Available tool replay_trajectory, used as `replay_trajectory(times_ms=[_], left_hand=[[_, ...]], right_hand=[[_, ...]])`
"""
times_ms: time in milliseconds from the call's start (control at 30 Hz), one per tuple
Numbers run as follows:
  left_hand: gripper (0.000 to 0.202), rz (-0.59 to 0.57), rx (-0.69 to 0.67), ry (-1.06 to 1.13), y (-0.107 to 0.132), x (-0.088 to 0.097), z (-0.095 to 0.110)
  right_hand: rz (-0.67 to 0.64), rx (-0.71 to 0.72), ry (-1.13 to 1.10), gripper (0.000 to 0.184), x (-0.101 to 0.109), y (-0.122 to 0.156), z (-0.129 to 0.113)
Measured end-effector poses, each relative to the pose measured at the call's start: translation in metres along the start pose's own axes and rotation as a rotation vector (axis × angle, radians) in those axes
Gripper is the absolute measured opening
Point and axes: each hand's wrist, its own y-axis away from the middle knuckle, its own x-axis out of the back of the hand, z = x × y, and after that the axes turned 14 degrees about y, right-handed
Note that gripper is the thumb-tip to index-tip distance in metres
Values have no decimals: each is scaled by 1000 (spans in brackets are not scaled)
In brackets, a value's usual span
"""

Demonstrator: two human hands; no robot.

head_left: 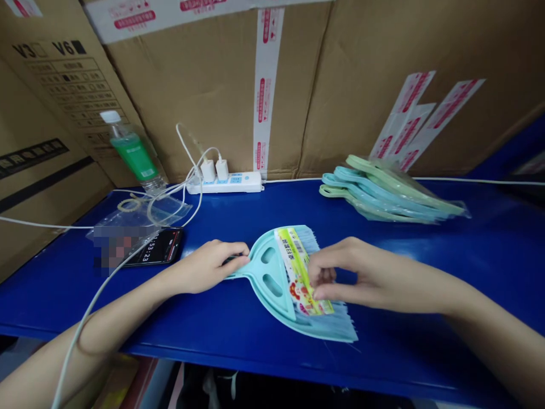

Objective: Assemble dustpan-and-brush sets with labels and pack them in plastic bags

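A small light-blue hand broom (272, 278) lies flat on the blue table (255, 210), bristles pointing right. A yellow printed label (300, 270) runs across its head. My left hand (208, 266) is closed around the broom's handle at the left. My right hand (353, 272) rests over the bristles with its fingers pressed down on the label's edge.
A pile of blue and green brooms in clear wrap (383, 190) lies at the back right. A white power strip (225, 182) with chargers, a green-labelled bottle (134, 153), a phone (159, 247) and a plastic bag (140, 218) sit at the left. Cardboard boxes (349, 74) wall the back.
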Motion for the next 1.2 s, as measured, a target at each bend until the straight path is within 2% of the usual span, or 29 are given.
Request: replay_trajectory(times_ms=[100, 167, 267, 400, 633, 1000, 1200], left_hand=[[32, -2, -7, 9, -1, 0, 1], [31, -5, -9, 15, -1, 0, 2], [31, -3, -6, 13, 0, -1, 3], [30, -4, -4, 8, 0, 0, 3], [31, -13, -10, 4, -1, 0, 1], [30, -12, -5, -4, -1, 0, 1], [31, -10, -6, -4, -1, -1, 0]], right_hand=[[105, -3, 59, 27, -4, -1, 8], [177, -18, 192, 51, -9, -2, 16], [65, -57, 300, 83, -18, -5, 26], [-82, -122, 317, 96, -21, -5, 28], [-128, -195, 364, 99, -17, -2, 21], [-117, -184, 410, 98, -19, 2, 20], [28, -134, 429, 74, -15, 2, 31]])
